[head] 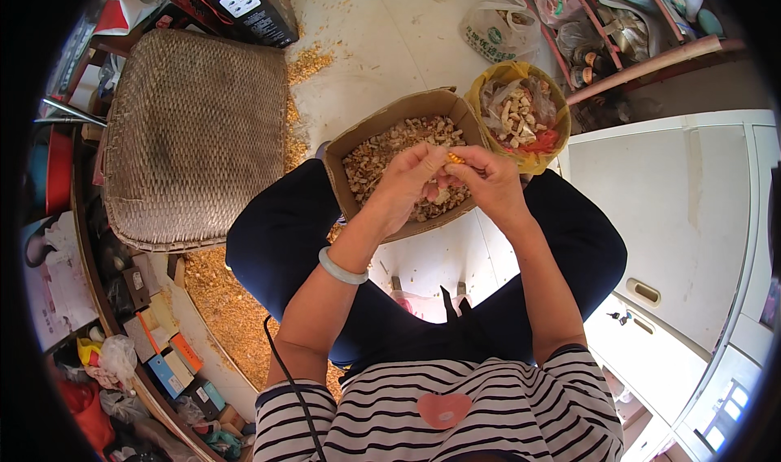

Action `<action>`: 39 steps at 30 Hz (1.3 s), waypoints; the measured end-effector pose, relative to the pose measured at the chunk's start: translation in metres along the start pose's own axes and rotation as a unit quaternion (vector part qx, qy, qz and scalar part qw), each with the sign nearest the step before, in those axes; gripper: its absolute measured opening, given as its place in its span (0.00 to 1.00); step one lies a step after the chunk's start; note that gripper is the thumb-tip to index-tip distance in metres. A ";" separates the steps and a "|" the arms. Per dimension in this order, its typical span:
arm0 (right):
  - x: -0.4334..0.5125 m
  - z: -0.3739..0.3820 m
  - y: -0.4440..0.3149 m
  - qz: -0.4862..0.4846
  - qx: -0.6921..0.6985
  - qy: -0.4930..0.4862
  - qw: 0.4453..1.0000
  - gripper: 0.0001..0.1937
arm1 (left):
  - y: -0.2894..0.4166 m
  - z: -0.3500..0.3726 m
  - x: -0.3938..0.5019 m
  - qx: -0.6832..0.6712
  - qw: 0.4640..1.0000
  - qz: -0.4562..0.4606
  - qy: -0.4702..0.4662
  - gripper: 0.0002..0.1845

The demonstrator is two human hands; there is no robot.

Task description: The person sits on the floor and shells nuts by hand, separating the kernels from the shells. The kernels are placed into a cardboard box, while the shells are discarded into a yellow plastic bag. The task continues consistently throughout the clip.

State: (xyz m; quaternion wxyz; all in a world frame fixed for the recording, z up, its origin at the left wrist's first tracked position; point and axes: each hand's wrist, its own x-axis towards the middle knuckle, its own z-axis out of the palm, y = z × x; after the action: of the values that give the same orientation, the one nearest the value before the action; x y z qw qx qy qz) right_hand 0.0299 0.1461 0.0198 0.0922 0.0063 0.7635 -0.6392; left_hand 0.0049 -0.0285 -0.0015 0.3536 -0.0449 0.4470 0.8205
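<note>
A small piece of yellow corn cob with kernels (pixel 455 158) is pinched between my two hands, over a cardboard box (pixel 403 103). My left hand (pixel 410 178), its forearm wearing a pale bangle (pixel 343 268), grips the cob's left end. On the other side my right hand (pixel 488 175) holds it with thumb and bent fingers. Broken corn cobs (pixel 378 151) fill the bottom of the box between my knees. Part of the cob is hidden by my fingers.
A bin lined with a yellow bag (pixel 564 117) holds cob pieces, right of the box. A large woven basket (pixel 201 138) stands at left, with loose corn kernels (pixel 223 303) below it. A white cabinet (pixel 671 206) is at right, a metal rack (pixel 647 68) at upper right.
</note>
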 end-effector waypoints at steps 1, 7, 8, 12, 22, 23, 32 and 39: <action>0.000 0.000 0.000 -0.013 -0.031 0.003 0.999 0.09 | 0.000 0.001 0.000 0.025 1.000 -0.003 0.012 0.11; 0.000 0.002 0.003 0.015 0.013 0.008 1.000 0.09 | -0.001 0.000 0.002 0.028 0.999 0.014 0.002 0.11; 0.000 0.001 0.003 0.010 0.018 0.008 1.000 0.09 | 0.000 0.000 0.002 0.022 1.000 0.013 -0.001 0.12; -0.001 0.002 0.003 -0.065 -0.110 0.039 0.991 0.11 | 0.004 0.003 0.002 0.001 1.000 -0.005 0.012 0.12; -0.002 0.000 0.003 -0.168 -0.255 0.040 0.951 0.11 | 0.000 0.005 0.005 0.099 0.995 0.011 0.020 0.11; -0.002 0.000 0.003 -0.171 -0.254 0.040 0.951 0.10 | 0.000 0.004 0.005 0.098 0.995 0.011 0.015 0.11; 0.000 -0.004 0.004 -0.141 -0.216 0.009 0.966 0.09 | 0.008 0.002 0.002 0.090 0.996 -0.031 0.003 0.09; 0.000 -0.002 0.006 -0.117 -0.270 0.018 0.956 0.07 | 0.002 0.009 0.005 0.198 0.980 0.007 0.028 0.11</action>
State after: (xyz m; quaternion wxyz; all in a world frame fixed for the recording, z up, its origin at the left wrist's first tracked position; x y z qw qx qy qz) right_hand 0.0302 0.1491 0.0143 0.0012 -0.0969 0.9045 -0.4154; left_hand 0.0020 -0.0196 0.0030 0.3375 0.0059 0.6105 0.7165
